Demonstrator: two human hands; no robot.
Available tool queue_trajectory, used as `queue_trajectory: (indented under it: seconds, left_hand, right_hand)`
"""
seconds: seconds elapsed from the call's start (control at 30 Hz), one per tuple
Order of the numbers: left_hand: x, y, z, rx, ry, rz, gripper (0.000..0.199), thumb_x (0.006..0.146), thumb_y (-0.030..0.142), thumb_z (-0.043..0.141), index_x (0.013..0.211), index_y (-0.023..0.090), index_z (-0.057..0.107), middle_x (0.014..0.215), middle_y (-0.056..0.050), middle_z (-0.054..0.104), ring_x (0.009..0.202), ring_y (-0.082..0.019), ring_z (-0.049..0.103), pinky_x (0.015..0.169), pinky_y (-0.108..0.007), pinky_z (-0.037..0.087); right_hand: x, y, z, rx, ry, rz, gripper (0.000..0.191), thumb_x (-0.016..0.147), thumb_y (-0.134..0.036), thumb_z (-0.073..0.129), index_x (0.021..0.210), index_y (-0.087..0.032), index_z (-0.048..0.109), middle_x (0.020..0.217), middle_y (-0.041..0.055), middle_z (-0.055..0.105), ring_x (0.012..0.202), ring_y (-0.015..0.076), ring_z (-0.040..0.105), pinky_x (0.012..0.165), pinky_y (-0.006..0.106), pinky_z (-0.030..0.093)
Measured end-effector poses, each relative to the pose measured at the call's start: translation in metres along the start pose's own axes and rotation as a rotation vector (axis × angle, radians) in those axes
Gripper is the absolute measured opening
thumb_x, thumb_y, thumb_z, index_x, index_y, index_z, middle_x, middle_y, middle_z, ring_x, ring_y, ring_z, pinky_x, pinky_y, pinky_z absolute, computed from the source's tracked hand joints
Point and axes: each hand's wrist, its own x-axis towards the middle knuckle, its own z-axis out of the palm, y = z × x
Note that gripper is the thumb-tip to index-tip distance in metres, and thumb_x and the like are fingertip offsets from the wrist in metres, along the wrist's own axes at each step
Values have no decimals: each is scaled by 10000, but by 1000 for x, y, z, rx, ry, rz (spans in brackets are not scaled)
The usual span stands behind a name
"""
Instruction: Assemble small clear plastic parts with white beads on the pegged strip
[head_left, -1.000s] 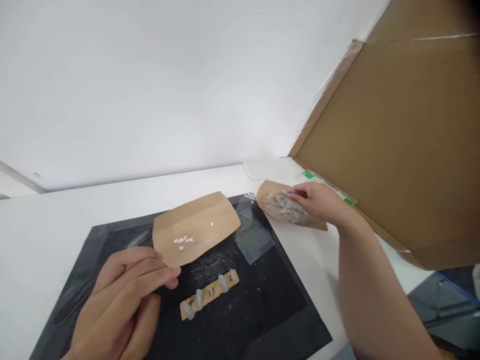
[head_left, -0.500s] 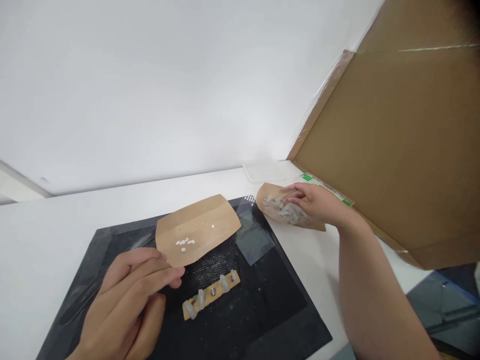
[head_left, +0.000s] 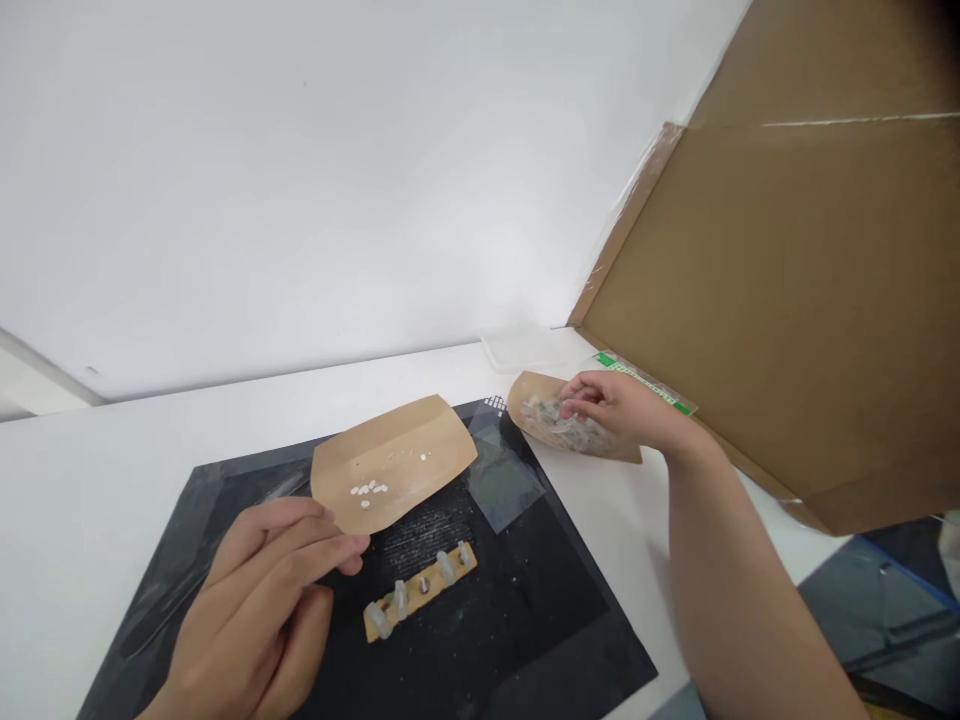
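Yellow strip [head_left: 412,601] on black mat [head_left: 525,620]: four translucent pieces [head_left: 447,569] on, middle spot bare, apparently unfinished. Left hand [head_left: 259,610] over mat, fingers together; right hand [head_left: 611,408] beyond mat, at paper tray [head_left: 532,384], pinch unclear.

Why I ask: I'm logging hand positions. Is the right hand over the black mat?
No, the right hand is at the brown sheet of translucent pieces, right of the black mat.
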Motion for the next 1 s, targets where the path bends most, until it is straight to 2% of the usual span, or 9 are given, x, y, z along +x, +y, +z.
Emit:
queue_trajectory:
  seconds: [0.1, 0.2, 0.27, 0.33, 0.53, 0.7, 0.83, 0.93, 1.0]
  left_hand:
    - [1, 1, 0, 3, 21, 2, 433, 880, -5, 544, 1188, 256, 699, 894, -41, 741, 974, -250, 648, 905, -419, 544]
    - [2, -1, -2, 20, -8, 87, 451, 860, -18, 562, 1214, 231, 690, 911, -47, 746, 1001, -253, 634, 913, -400, 541]
    - [2, -2, -3, 23, -26, 123, 460, 849, -31, 568, 1220, 212, 686, 930, -55, 745, 1020, -252, 622, 916, -385, 532]
    - [2, -1, -3, 12, -18, 101, 454, 854, -40, 558, 1210, 213, 684, 943, -58, 740, 1032, -254, 617, 922, -388, 525]
    - [-1, 0, 2, -2, -22, 87, 447, 870, -3, 545, 1231, 227, 675, 958, -53, 752, 1012, -261, 654, 923, -424, 543]
    - [5, 2, 2, 44, -53, 111, 430, 877, 1, 535, 1234, 205, 659, 970, -60, 754, 1011, -259, 666, 970, -452, 545]
    - [10, 7, 0, 74, -75, 109, 359, 910, 40, 547, 1212, 193, 668, 971, -70, 752, 959, -242, 669, 972, -451, 539]
    - [12, 6, -1, 85, -134, 127, 258, 932, 143, 646, 1186, 187, 664, 1017, -89, 757, 1008, -254, 667, 947, -428, 545]
    - [13, 2, -1, 131, -208, 167, 276, 949, 227, 695, 1220, 189, 657, 1088, -101, 752, 1076, -268, 649, 963, -427, 536]
  right_hand:
    - [1, 3, -1, 12, 19, 9, 231, 921, -350, 643, 1121, -270, 726, 981, 29, 836, 867, 233, 756, 782, 351, 553]
    - [1, 5, -2, 45, 41, 14, 255, 917, -356, 646, 1146, -260, 706, 951, 32, 837, 816, 227, 753, 765, 353, 555]
    - [0, 5, -4, 81, 47, 5, 206, 922, -387, 646, 1071, -256, 705, 926, 30, 836, 803, 224, 754, 754, 348, 561]
    - [-1, 2, -5, 127, 52, -24, 183, 925, -427, 660, 964, -252, 694, 904, 30, 833, 824, 222, 761, 764, 340, 568]
    - [-5, -17, -1, 221, 120, -167, 327, 899, -548, 726, 839, -231, 671, 863, 42, 803, 821, 218, 740, 741, 325, 547]
    - [-3, -39, 15, 230, 287, -315, 387, 870, -596, 756, 783, -229, 672, 890, 54, 739, 836, 220, 665, 694, 323, 511]
    - [-4, -60, 37, 228, 393, -440, 319, 924, -547, 728, 823, -248, 681, 957, 62, 715, 889, 227, 642, 745, 347, 511]
    - [-6, -76, 52, 218, 405, -521, 265, 948, -484, 723, 831, -250, 679, 915, 52, 711, 863, 223, 638, 796, 368, 511]
    - [-8, -84, 60, 203, 376, -569, 239, 956, -461, 713, 834, -256, 699, 919, 55, 718, 877, 232, 643, 804, 375, 516]
